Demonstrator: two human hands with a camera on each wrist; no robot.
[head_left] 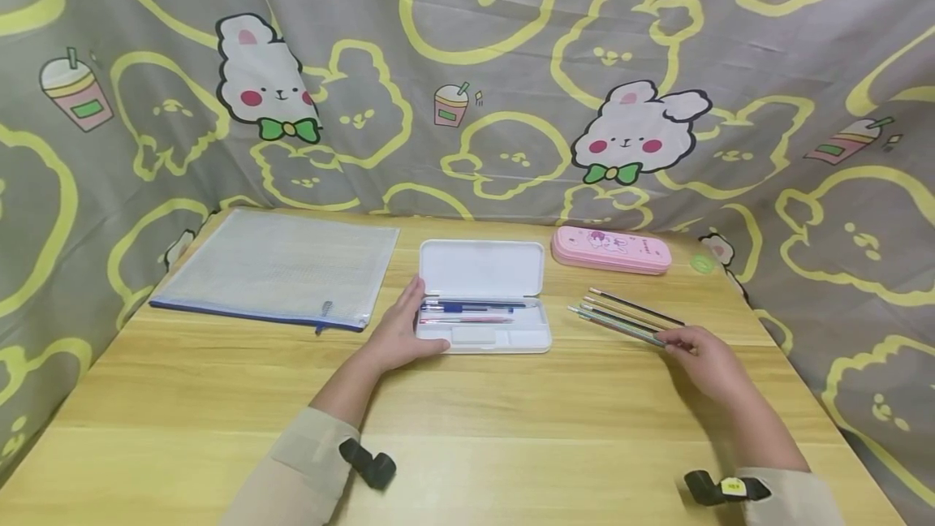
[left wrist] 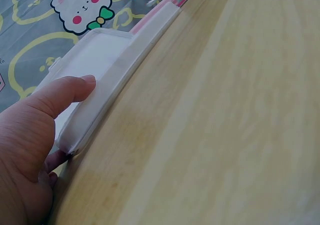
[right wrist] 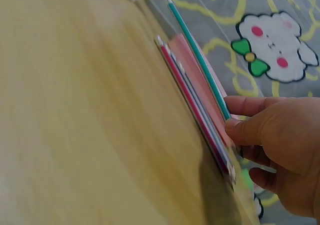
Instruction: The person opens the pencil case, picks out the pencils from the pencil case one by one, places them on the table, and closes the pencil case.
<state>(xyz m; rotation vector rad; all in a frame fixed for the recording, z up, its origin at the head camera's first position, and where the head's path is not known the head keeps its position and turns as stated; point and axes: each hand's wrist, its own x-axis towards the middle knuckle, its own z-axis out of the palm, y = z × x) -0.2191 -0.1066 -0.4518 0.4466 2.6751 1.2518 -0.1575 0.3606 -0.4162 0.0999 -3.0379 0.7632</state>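
A white pencil case [head_left: 482, 268] lies with its lid raised at mid-table. Inside are a blue pen [head_left: 454, 308], a thin reddish pen [head_left: 467, 321] and a white eraser [head_left: 463, 337]. My left hand [head_left: 398, 331] grips the case's left end, thumb over the front edge, fingers along the side. To the right, my right hand [head_left: 704, 360] pinches a teal pencil [right wrist: 197, 57] between thumb and index finger, tilted above the table. Several other pencils [right wrist: 192, 105], one of them red, lie side by side just under it.
Behind the pencils stands a pink pencil box [head_left: 612, 250] with a cartoon print. A mesh zipper bag [head_left: 281, 262] with a blue zip lies flat at the left. The wooden table [head_left: 511, 445] meets a grey patterned curtain [head_left: 511, 47] at its back and sides.
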